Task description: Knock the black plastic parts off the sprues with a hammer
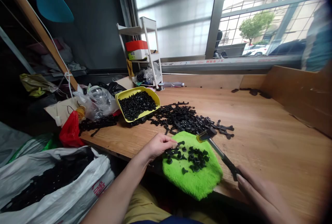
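Note:
My left hand (161, 145) pinches a black plastic strip (181, 143) at the left side of a bright green cloth (194, 182). Several small black round pieces (198, 158) lie on the cloth. My right hand (252, 186) is wrapped round the black handle of a hammer (220, 153). The hammer's black and yellow head is over the cloth's upper right edge. Behind the cloth, a heap of black strips (184, 117) is spread on the wooden table.
A yellow tray (155, 98) full of small black parts stands at the back left of the wooden table (259, 130). Further left are clear plastic bags (97, 103) and a red bag (71, 130). A white sack (101, 168) of black parts is at lower left; a white shelf (146, 40) stands behind.

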`<state>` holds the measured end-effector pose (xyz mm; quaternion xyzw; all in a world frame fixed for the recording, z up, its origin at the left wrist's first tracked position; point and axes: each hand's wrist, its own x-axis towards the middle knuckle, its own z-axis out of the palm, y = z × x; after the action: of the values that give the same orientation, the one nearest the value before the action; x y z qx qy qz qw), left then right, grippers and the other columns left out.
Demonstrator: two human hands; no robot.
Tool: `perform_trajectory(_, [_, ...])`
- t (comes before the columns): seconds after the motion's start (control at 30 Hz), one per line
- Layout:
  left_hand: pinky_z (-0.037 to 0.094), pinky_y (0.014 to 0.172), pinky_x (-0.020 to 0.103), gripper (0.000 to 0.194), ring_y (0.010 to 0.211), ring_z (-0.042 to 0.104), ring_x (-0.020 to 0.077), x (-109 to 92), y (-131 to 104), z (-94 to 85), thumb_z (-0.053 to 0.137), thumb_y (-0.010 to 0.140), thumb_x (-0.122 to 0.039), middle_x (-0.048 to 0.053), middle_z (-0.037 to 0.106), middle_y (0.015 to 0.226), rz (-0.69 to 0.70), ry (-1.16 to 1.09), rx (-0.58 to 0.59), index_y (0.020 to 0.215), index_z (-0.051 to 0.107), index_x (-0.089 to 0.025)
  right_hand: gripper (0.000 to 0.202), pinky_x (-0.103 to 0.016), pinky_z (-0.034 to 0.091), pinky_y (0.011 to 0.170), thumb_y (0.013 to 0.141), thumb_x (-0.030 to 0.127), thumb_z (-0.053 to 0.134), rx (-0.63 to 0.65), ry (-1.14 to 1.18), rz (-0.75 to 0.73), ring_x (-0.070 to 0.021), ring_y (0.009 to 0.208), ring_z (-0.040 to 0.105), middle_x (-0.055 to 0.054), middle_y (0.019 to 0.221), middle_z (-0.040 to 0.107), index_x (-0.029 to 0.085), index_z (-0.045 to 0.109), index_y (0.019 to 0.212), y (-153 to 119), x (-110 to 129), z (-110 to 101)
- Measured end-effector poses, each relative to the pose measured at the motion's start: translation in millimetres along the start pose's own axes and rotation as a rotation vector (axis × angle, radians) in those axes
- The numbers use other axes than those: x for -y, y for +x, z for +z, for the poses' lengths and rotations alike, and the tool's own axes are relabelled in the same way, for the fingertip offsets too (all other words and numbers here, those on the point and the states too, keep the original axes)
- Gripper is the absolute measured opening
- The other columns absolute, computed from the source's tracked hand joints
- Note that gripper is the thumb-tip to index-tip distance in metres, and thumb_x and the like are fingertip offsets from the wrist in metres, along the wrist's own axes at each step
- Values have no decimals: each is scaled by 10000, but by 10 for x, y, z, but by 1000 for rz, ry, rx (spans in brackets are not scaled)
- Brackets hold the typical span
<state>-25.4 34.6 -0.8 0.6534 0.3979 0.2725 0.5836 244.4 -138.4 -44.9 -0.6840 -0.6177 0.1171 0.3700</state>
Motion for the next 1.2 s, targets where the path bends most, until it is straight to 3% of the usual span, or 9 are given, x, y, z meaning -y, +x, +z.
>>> perform_trajectory(0.17, [341,502,177,258,532,492,82,-26,-9,-10,636,667,-302,51,663,668,36,80,50,805,712,-98,487,-363,385,900,842,571,362,174,-33,60,-254,1107,429,-1,1218,489,283,491,1213,-2,-311,99])
perform_trajectory(0.23, [357,517,181,269,559,512,94,-29,0,-16,629,670,-308,58,671,702,53,110,58,817,711,-98,461,-348,317,956,855,552,362,166,-2,43,-237,1124,409,20,1232,475,292,471,1220,-5,-331,121])
perform_trajectory(0.3, [364,520,183,277,578,523,102,-42,1,-28,614,680,-311,62,676,729,64,157,70,830,709,-98,434,-324,246,991,873,537,349,141,34,58,-217,1138,389,36,1232,474,295,459,1216,-4,-273,121])
perform_trajectory(0.47, [364,514,181,299,600,547,114,-100,-26,-75,564,714,-316,57,688,779,106,357,123,892,703,-120,420,-234,430,775,879,532,347,232,27,-23,-214,1097,435,26,1191,511,274,476,1185,81,6,30])
perform_trajectory(0.67, [402,601,181,296,750,589,147,-114,2,-92,524,738,-342,34,688,894,170,575,64,922,699,-192,387,-267,370,828,895,533,313,200,35,-23,-206,1038,468,-1,1087,557,278,458,1147,186,245,19])
perform_trajectory(0.73, [402,616,178,292,765,590,146,-128,9,-91,519,741,-347,26,687,908,187,617,74,922,699,-206,375,-271,399,755,903,530,279,192,-14,-45,-208,997,495,-18,1029,573,270,444,1118,203,315,31])
perform_trajectory(0.9, [392,606,174,303,732,578,137,-208,-6,-93,514,743,-357,23,691,871,184,684,83,920,700,-196,332,-280,341,433,909,504,229,247,-191,-122,-203,505,521,11,559,512,255,430,817,239,462,-10])
perform_trajectory(1.03, [376,585,173,296,684,562,124,-259,-10,-98,513,740,-339,19,693,823,174,710,112,908,703,-186,301,-259,393,499,913,485,223,172,-208,-141,-205,675,577,-17,747,589,264,421,964,264,465,-50])
perform_trajectory(1.2, [343,534,178,290,608,527,111,-261,8,-100,505,732,-311,13,683,736,167,705,121,902,705,-187,220,-271,290,382,882,417,303,287,-290,-167,-203,424,491,19,503,482,253,421,796,287,489,-3])
